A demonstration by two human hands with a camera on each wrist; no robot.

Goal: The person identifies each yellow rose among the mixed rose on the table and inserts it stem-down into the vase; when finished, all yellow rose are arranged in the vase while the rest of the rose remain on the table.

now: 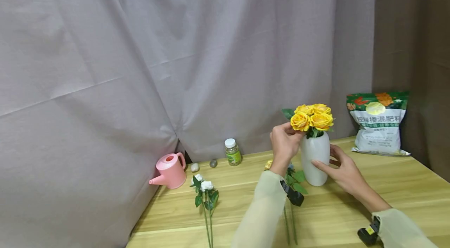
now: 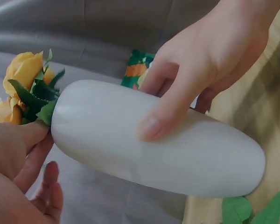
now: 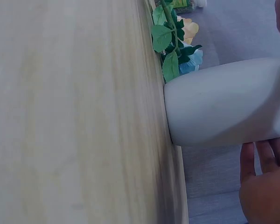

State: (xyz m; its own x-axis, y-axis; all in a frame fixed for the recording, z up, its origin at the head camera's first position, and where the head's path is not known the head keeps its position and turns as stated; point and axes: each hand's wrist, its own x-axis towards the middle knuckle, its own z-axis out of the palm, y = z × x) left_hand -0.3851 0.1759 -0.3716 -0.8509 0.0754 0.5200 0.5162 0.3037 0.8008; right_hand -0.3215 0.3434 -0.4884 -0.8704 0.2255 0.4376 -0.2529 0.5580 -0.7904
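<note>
A white vase (image 1: 314,158) stands upright on the table with a cluster of yellow roses (image 1: 311,118) in its mouth. My left hand (image 1: 285,142) is at the vase's rim, thumb and fingers pinching the roses just below their heads; the left wrist view shows the thumb against a green leaf (image 2: 46,112), and the stems are hidden. My right hand (image 1: 346,172) holds the vase's side, its thumb across the front and its fingers behind. Beside the vase's base, partly behind my left arm, lie a yellow flower (image 1: 268,165) and a blue flower (image 3: 192,58) with green leaves.
White roses (image 1: 206,186) lie on the table to the left. Behind them are a pink watering can (image 1: 171,172), a pale stone (image 1: 195,167), a grey stone (image 1: 213,163) and a white-capped jar (image 1: 233,153). A fertilizer bag (image 1: 379,127) stands at the back right, near the curtain (image 1: 225,64).
</note>
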